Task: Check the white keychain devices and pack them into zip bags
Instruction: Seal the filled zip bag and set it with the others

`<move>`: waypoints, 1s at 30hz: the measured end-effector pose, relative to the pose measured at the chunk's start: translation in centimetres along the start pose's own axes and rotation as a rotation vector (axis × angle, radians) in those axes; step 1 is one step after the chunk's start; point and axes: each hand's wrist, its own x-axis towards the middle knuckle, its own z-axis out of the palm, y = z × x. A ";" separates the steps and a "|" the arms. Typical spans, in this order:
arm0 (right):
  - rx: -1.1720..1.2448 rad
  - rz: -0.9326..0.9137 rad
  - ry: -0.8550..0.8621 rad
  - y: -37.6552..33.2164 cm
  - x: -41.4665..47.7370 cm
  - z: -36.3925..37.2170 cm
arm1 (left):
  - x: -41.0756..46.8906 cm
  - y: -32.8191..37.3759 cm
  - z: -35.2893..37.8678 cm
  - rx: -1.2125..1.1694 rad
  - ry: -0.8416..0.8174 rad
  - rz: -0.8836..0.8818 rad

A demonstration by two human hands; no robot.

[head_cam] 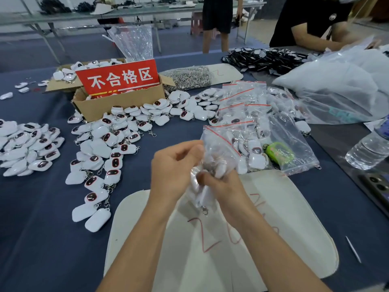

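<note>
Both my hands meet above a cream board (284,228) at the table's centre. My left hand (172,171) pinches the upper edge of a clear zip bag (212,157). My right hand (221,184) grips the same bag lower down, around a white keychain device (203,197) whose metal clasp hangs below. Loose white keychain devices (109,148) lie in a wide pile to the left, with another heap (29,144) at the far left. A stack of zip bags (246,106) with red strips, some holding devices, lies just behind my hands.
A cardboard box (126,102) with a red sign (120,77) stands behind the pile. Metal rings (189,77) lie heaped beyond it. A water bottle (370,148) and a large white plastic bag (336,85) sit at the right. Another person (315,24) works at the far right corner.
</note>
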 end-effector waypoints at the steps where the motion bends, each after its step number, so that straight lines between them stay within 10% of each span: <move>1: 0.071 0.025 -0.021 -0.2 0.0 -0.5 | 0.4 -0.4 -1.1 0.044 0.016 -0.014; 7: 0.264 0.162 -0.036 -1.4 0.4 -1.8 | -0.4 -3.1 -2.8 -0.110 -0.572 -0.335; 13: 0.365 0.262 -0.020 -1.6 0.6 -2.4 | -0.7 -4.3 -1.8 -0.134 -0.345 -0.309; 19: -0.412 -0.022 0.376 -0.3 0.1 -1.1 | -2.4 -4.7 1.0 0.046 0.101 -0.227; 22: -0.199 0.030 0.167 0.7 -0.3 -0.3 | -3.3 -3.9 1.3 0.365 0.342 0.026; 27: 0.292 0.198 -0.034 -0.5 0.5 -0.7 | -3.5 -3.1 -0.1 0.311 -0.093 0.089; 30: 0.493 0.302 -0.106 -0.9 0.2 -0.8 | -2.3 -3.3 -0.7 0.102 -0.084 -0.047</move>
